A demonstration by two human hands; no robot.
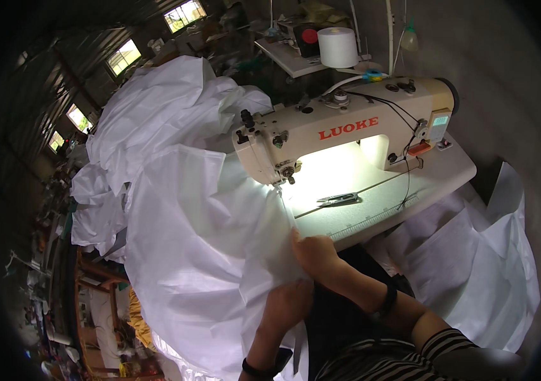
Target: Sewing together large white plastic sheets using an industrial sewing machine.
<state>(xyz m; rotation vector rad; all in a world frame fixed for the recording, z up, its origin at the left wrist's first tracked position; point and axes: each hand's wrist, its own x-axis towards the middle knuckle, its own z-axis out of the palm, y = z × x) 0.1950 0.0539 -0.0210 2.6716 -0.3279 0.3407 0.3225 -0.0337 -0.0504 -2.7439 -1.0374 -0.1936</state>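
A large white woven sheet spreads under the needle end of a cream-coloured sewing machine and hangs over the table's near edge. My right hand is closed on the sheet's right edge, a short way in front of the presser foot. Lower down and to the left, my left hand is curled closed on the same edge; its fingertips are mostly hidden. A pair of thread snips lies on the lit machine bed, beyond my right hand.
Behind the machine stands a white thread cone. More white sheeting hangs at the right, and a white heap rises at the back left. A wooden frame stands at the lower left. The machine's lit display is at its right end.
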